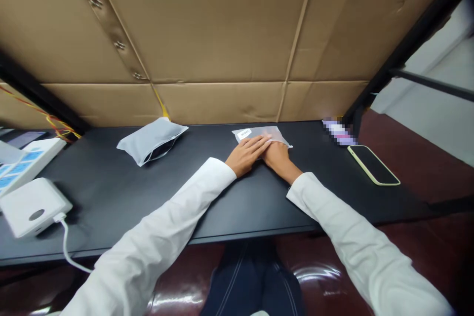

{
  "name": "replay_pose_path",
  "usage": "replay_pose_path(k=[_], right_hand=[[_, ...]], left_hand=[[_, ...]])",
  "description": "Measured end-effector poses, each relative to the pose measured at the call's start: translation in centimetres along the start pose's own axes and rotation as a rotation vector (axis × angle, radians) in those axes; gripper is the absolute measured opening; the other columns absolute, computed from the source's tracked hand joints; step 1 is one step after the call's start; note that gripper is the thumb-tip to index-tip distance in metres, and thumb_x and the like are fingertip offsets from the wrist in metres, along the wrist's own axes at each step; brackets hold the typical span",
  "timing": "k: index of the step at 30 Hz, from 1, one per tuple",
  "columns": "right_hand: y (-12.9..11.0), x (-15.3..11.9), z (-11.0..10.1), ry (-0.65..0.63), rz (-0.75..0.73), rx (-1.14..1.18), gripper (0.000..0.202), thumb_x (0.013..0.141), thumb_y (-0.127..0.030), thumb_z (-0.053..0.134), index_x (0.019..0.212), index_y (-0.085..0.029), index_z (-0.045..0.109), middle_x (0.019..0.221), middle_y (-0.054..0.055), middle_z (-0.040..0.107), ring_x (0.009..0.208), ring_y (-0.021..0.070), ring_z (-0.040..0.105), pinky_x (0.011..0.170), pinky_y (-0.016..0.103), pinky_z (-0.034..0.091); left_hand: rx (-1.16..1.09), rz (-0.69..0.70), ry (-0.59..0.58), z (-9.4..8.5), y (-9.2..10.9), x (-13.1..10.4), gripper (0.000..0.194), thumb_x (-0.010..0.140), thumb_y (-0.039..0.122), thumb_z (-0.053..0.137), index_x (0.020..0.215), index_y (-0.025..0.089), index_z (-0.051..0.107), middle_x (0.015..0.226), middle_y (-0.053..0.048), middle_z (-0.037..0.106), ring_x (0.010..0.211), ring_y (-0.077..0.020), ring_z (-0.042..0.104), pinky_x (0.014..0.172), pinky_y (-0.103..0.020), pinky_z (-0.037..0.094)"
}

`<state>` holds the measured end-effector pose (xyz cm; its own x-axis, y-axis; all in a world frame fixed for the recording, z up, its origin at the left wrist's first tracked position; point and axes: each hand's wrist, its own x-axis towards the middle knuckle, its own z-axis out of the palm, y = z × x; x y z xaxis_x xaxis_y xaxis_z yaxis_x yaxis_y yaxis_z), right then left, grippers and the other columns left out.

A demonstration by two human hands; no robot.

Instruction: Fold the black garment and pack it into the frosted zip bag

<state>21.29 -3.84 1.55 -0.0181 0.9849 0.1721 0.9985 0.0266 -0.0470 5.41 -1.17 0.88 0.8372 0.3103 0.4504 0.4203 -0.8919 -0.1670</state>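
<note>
A frosted translucent zip bag [276, 132] with a white label [244, 134] lies near the back of the black table. On it rests my left hand [246, 154], flat, its fingers stretched toward the right and nothing gripped. My right hand [277, 156] meets the bag's near edge beside the slider, partly under the left fingertips. The right fingers are hidden by the bag and the left hand, so their grip and whether they are inside cannot be made out. To the left lies a second frosted zip bag [148, 138], its mouth gaping toward me.
A phone in a pale case [374, 165] and a blurred purple item [339, 132] lie at the right. On the left are a white device [35, 207] with a cable and a white power strip [31, 163]. A brown padded panel [222, 34] rises behind the table [237, 212].
</note>
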Motion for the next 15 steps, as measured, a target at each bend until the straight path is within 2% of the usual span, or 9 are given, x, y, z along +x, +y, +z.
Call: replay_pose_path(k=[2, 4, 6, 8, 10, 12, 15], right_hand=[[-0.1, -0.2, 0.2, 0.020, -0.006, 0.015, 0.033, 0.094, -0.024, 0.043, 0.106, -0.007, 0.068, 0.094, 0.022, 0.072, 0.090, 0.0309, 0.069, 0.080, 0.040, 0.050], [-0.2, -0.3, 0.4, 0.062, -0.055, 0.031, 0.035, 0.092, -0.029, 0.047, 0.110, -0.008, 0.068, 0.104, 0.022, 0.071, 0.099, 0.0337, 0.066, 0.088, 0.045, 0.048], [-0.1, -0.3, 0.4, 0.124, -0.157, 0.049, 0.040, 0.091, -0.033, 0.051, 0.117, -0.007, 0.065, 0.115, 0.023, 0.068, 0.112, 0.0357, 0.059, 0.100, 0.050, 0.041], [0.2, -0.3, 0.5, 0.194, -0.304, 0.086, 0.039, 0.090, -0.030, 0.053, 0.118, -0.005, 0.064, 0.118, 0.023, 0.066, 0.117, 0.0335, 0.056, 0.107, 0.049, 0.037], [0.5, -0.3, 0.6, 0.279, -0.490, 0.149, 0.029, 0.090, -0.019, 0.050, 0.111, -0.008, 0.068, 0.112, 0.019, 0.069, 0.113, 0.0287, 0.057, 0.105, 0.045, 0.040], [0.9, -0.3, 0.5, 0.355, -0.637, 0.209, 0.030, 0.091, -0.009, 0.044, 0.106, -0.015, 0.070, 0.105, 0.013, 0.070, 0.107, 0.0247, 0.059, 0.098, 0.040, 0.046], [1.4, -0.4, 0.0, 0.455, -0.686, 0.251, 0.034, 0.092, -0.008, 0.045, 0.113, -0.021, 0.067, 0.113, 0.010, 0.068, 0.109, 0.0255, 0.057, 0.094, 0.043, 0.047]], left_hand=[[0.006, 0.010, 0.013, 0.1, 0.3, 0.0, 0.079, 0.075, -0.004, 0.041, 0.151, 0.013, 0.030, 0.156, -0.008, 0.033, 0.144, -0.0223, 0.032, 0.110, -0.038, 0.035], [0.014, -0.001, 0.029, 0.2, 0.3, -0.1, 0.079, 0.072, -0.003, 0.044, 0.149, 0.012, 0.034, 0.155, -0.009, 0.035, 0.143, -0.0235, 0.034, 0.109, -0.038, 0.036], [0.024, -0.038, 0.046, 0.3, 0.0, -0.2, 0.075, 0.072, -0.002, 0.046, 0.146, 0.010, 0.039, 0.153, -0.010, 0.040, 0.140, -0.0254, 0.037, 0.108, -0.039, 0.037], [0.031, -0.087, 0.060, 0.4, -0.5, -0.4, 0.070, 0.074, 0.000, 0.048, 0.143, 0.010, 0.043, 0.149, -0.011, 0.045, 0.138, -0.0270, 0.041, 0.106, -0.041, 0.038], [0.030, -0.125, 0.065, 0.4, -1.2, -0.7, 0.066, 0.076, 0.001, 0.048, 0.141, 0.012, 0.047, 0.146, -0.011, 0.049, 0.134, -0.0280, 0.045, 0.104, -0.043, 0.041], [0.024, -0.136, 0.066, 0.5, -2.0, -1.0, 0.061, 0.077, 0.002, 0.049, 0.137, 0.014, 0.052, 0.143, -0.011, 0.053, 0.130, -0.0289, 0.049, 0.100, -0.044, 0.043], [0.015, -0.119, 0.073, 0.6, -3.1, -1.4, 0.051, 0.077, 0.003, 0.051, 0.126, 0.015, 0.062, 0.133, -0.011, 0.061, 0.125, -0.0295, 0.053, 0.097, -0.045, 0.045]])
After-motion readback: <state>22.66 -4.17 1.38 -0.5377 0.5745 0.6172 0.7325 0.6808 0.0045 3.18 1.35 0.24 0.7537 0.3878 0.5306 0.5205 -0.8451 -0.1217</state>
